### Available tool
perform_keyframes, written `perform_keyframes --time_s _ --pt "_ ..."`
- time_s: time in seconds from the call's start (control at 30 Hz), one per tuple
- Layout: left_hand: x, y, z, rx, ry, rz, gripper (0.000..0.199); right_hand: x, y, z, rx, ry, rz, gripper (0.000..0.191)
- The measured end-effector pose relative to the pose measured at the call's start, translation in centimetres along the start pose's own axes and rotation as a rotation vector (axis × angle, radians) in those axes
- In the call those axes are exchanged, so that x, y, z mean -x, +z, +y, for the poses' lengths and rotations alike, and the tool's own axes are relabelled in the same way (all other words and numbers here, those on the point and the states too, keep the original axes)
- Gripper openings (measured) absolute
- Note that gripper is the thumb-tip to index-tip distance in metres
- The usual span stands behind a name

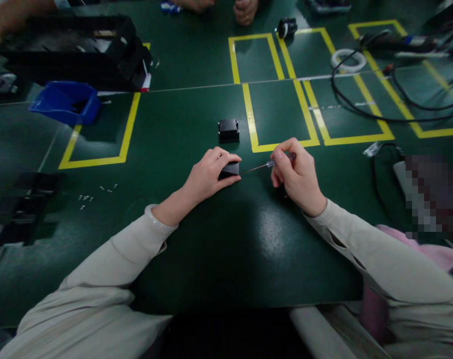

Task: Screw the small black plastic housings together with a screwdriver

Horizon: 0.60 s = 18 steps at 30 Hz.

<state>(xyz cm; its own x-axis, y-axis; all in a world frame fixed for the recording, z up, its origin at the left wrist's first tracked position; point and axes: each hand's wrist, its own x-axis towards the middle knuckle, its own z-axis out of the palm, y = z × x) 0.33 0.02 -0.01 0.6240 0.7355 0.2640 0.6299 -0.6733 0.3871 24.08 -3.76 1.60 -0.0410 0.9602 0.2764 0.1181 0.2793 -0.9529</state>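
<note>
My left hand [211,172] grips a small black box-shaped part [230,170] on the green table, thumb on its near side and fingers on its far side. Between the fingers of my right hand [296,172] is a screwdriver [269,163] with a clear handle. Its thin shaft points left, and the tip reaches the right end of the held part; whether a screw sits there is too small to tell. Just beyond my left hand rests a second black box-shaped part [228,130] with small shiny bits at its sides.
Several small screws [86,198] lie scattered left, near black parts [28,209]. A blue bin [67,102] stands before black trays [73,55]. Yellow tape [286,146] marks rectangles. Cable [361,112] and a white tape ring [348,60] lie right. Another person's hand [245,11] shows opposite.
</note>
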Motion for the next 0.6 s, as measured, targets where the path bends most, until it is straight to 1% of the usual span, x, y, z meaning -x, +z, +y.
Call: perform_keyframes --time_s 0.1,0.2,0.33,0.5,0.6 --pt "0.03 0.06 -0.03 0.003 0.001 0.002 0.038 0.06 0.04 0.15 -0.013 -0.002 0.007 0.02" --pt "0.08 0.04 0.04 0.001 0.001 0.001 0.038 0.06 -0.03 0.08 -0.009 0.0 -0.004 0.021" --pt "0.07 -0.03 0.12 0.002 -0.005 -0.004 0.038 0.07 -0.09 -0.09 0.05 -0.005 -0.013 0.024" --pt "0.02 0.02 -0.03 -0.002 0.004 0.008 0.039 0.04 0.02 -0.11 -0.016 -0.012 0.003 0.02" --pt "0.05 0.05 -0.09 0.0 0.006 0.008 0.039 -0.08 -0.04 -0.15 0.006 0.003 -0.009 0.022"
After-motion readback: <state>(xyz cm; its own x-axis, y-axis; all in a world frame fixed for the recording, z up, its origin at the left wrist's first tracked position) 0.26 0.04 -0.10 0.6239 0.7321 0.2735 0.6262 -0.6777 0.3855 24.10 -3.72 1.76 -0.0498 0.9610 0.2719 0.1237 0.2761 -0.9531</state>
